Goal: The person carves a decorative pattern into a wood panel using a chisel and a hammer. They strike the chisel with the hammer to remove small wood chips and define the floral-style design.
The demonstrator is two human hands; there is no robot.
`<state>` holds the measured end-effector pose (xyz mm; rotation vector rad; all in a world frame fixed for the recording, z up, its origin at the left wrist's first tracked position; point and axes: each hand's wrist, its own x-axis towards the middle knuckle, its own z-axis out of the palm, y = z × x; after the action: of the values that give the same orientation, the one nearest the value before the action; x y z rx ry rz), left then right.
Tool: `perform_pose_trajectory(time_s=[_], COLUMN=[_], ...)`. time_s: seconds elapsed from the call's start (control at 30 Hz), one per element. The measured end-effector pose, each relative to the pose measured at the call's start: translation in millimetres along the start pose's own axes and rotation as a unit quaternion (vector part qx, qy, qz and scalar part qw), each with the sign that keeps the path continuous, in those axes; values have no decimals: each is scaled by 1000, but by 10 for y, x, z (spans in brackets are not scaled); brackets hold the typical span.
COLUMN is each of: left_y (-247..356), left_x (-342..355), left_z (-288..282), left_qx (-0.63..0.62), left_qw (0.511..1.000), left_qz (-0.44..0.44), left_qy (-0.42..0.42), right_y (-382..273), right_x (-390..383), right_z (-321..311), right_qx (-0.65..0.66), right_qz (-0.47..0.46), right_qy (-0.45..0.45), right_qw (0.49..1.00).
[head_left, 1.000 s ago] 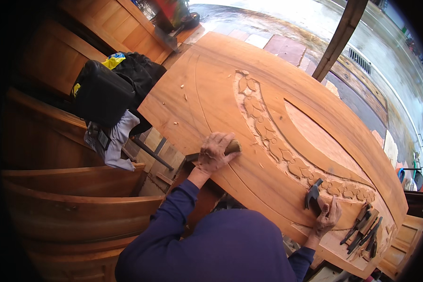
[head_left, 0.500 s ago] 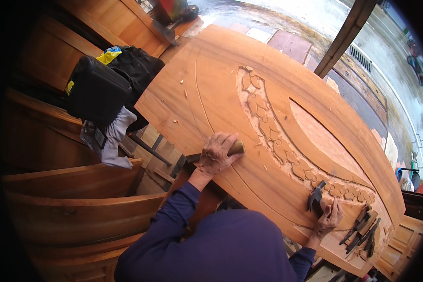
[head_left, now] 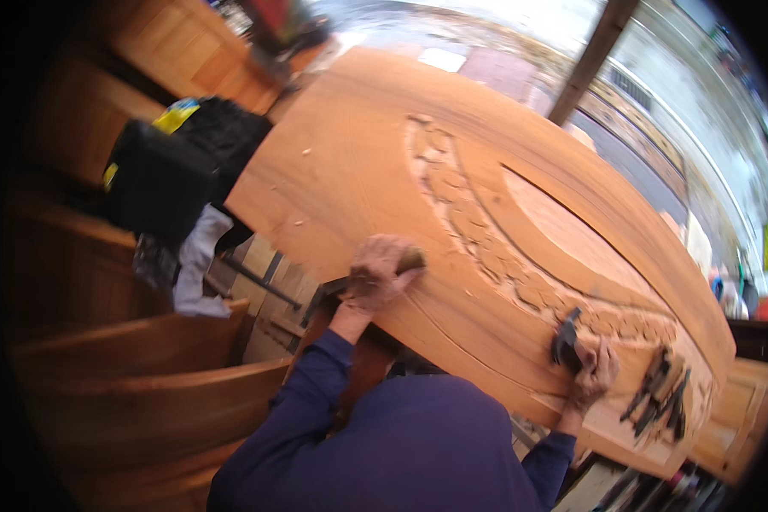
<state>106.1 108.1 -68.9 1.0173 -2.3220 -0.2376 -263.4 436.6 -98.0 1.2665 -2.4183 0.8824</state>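
A large curved wooden panel [head_left: 333,154] lies in front of me, with a carved leafy band [head_left: 486,247] running along an inset oval. My left hand [head_left: 379,271] rests on the panel's near side, its fingers closed round a rounded, brownish block [head_left: 410,259] whose kind is not clear. Farther right, near the lower end of the band, my right hand [head_left: 596,372] is closed on a dark-headed hammer [head_left: 565,340]; its handle is mostly hidden by the hand. Beyond that hand lie several chisels [head_left: 657,397] in a bunch. The picture is smeared by motion.
Curved wooden panels [head_left: 154,401] stand at the lower left. A black case [head_left: 158,183] and a grey cloth [head_left: 198,264] are beside the panel's left corner. A wooden post [head_left: 593,64] rises beyond the far edge. Small wood chips [head_left: 306,152] dot the surface.
The whole view has shifted, so the panel and surroundings sit farther left. Both hands keep nearly the same places on the panel and the same holds.
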Motion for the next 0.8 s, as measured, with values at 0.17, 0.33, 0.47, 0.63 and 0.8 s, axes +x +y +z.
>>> perform_pose_trajectory(time_s=[0.17, 0.33, 0.47, 0.63, 0.8], left_y=[136, 113, 962, 2444, 3732], left_x=[-122, -257, -11, 437, 650], left_z=[-16, 130, 134, 443, 1298], left_qx=[9, 18, -125, -517, -609], left_qw=[1000, 999, 991, 823, 707], left_qz=[6, 33, 29, -55, -46], left_qy=[1, 27, -43, -230, -356], right_y=[-236, -258, -442, -638, -689], right_x=[160, -54, -604, -1266, -1825], right_z=[-93, -308, -786, -1116, -1368], right_qx=[30, -16, -7, -3, -34], right_qz=[4, 22, 58, 113, 200], right_qy=[22, 76, 88, 89, 86], right_qw=[999, 997, 994, 990, 975])
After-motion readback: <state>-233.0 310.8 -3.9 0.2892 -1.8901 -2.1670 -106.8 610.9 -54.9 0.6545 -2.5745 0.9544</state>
